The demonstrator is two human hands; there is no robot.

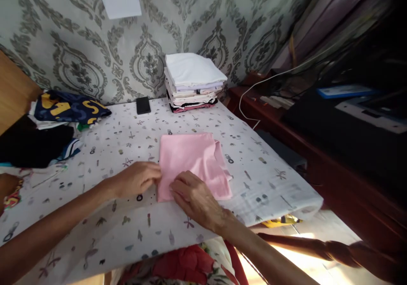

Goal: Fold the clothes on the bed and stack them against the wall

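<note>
Printed-cloth table [270, 194]: clothes stack [192, 86] stood at far right corner, pink cloth [184, 153] lay toward near edge. Right hand [195, 196] lay on the cloth, fingers curled; left hand [136, 180] met its left side, fingers bunched; couldn't tell whether either pinched it.

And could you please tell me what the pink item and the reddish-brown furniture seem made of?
Pink item: soft, matte fabric, perhaps cotton, from its creases and limp edges. Reddish-brown furniture: perhaps varnished wood, from colour and faint sheen; grain isn't clear.
</note>
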